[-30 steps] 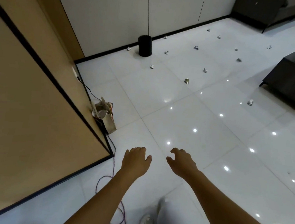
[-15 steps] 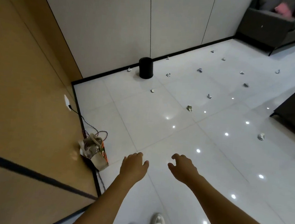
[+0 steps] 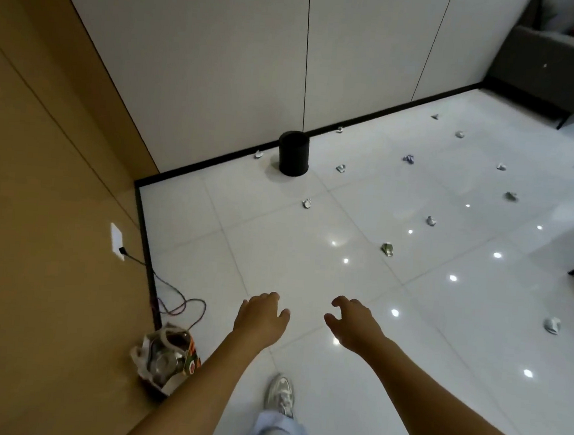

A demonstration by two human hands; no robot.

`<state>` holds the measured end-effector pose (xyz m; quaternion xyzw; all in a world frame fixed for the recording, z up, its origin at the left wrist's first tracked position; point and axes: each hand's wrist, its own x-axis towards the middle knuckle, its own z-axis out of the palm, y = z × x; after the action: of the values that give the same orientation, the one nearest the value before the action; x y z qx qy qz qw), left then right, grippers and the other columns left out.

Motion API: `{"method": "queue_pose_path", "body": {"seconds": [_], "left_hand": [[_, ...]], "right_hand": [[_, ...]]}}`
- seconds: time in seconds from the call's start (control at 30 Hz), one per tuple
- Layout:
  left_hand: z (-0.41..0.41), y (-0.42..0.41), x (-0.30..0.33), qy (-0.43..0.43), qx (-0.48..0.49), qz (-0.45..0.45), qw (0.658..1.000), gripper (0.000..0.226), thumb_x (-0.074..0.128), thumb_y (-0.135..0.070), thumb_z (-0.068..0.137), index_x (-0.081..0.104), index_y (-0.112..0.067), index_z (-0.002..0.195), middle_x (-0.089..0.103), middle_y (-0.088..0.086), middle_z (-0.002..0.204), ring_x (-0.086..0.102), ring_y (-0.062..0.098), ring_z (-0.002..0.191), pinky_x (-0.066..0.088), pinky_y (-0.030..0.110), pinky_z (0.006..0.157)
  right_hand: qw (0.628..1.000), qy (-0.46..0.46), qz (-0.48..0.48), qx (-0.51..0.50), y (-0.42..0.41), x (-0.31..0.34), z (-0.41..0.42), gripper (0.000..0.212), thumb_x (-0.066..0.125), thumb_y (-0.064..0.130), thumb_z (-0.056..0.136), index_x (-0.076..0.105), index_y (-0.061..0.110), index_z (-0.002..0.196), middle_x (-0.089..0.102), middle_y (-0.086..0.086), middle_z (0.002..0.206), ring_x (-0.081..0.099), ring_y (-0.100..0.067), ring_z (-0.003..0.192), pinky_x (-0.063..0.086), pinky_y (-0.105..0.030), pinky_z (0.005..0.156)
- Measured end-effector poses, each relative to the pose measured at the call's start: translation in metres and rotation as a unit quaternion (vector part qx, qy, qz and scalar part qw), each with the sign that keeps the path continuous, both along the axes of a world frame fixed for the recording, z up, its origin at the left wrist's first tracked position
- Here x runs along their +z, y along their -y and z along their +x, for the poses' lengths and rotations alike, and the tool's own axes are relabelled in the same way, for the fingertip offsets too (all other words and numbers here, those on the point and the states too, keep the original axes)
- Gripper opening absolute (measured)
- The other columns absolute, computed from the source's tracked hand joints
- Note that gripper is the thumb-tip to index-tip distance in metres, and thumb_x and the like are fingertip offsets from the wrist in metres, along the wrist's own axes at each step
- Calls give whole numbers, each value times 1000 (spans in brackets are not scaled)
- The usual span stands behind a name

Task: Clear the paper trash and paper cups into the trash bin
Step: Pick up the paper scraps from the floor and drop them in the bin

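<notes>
The big white floor spreads out far past the fingers, and a grey sofa sits in the far corner to the right of them. A brown wall runs along the left of the fingers. The black trash bin stands by the white wall, well ahead of the fingers. A bag leans low beside the left arm. The left hand and the right hand reach out side by side, fingers loosely bent and holding nothing. Small crumpled paper bits lie all over; the nearest one is ahead and to the right of the right fingers, and another lies near the bin.
</notes>
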<state>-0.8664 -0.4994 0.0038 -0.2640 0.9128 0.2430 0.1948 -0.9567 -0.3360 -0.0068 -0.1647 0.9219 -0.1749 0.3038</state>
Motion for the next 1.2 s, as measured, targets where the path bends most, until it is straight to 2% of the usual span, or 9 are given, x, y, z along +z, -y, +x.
{"method": "queue_pose_path", "body": {"seconds": [0.27, 0.87, 1.2], "left_hand": [[-128, 94, 2, 3, -18, 18, 1000, 51, 39, -41, 98, 38, -13, 141, 46, 7, 142, 43, 24, 129, 32, 36, 111], [-424, 235, -13, 26, 26, 37, 999, 50, 40, -40, 98, 37, -15, 141, 44, 6, 144, 42, 25, 130, 36, 35, 107], [-553, 314, -29, 38, 12, 57, 998, 50, 43, -39, 96, 39, -14, 140, 44, 6, 144, 42, 24, 131, 36, 34, 107]], "right_hand": [[999, 23, 0, -43, 82, -1, -117, 46, 47, 38, 96, 43, 19, 138, 49, -6, 130, 48, -25, 120, 43, -40, 100], [999, 42, -9, -26, 226, -14, -438, 47, 48, 37, 96, 42, 17, 139, 47, -8, 136, 47, -27, 123, 43, -41, 101], [996, 63, -18, -55, 297, -28, -556, 47, 49, 37, 96, 42, 16, 138, 48, -9, 134, 49, -26, 120, 44, -37, 98]]}}
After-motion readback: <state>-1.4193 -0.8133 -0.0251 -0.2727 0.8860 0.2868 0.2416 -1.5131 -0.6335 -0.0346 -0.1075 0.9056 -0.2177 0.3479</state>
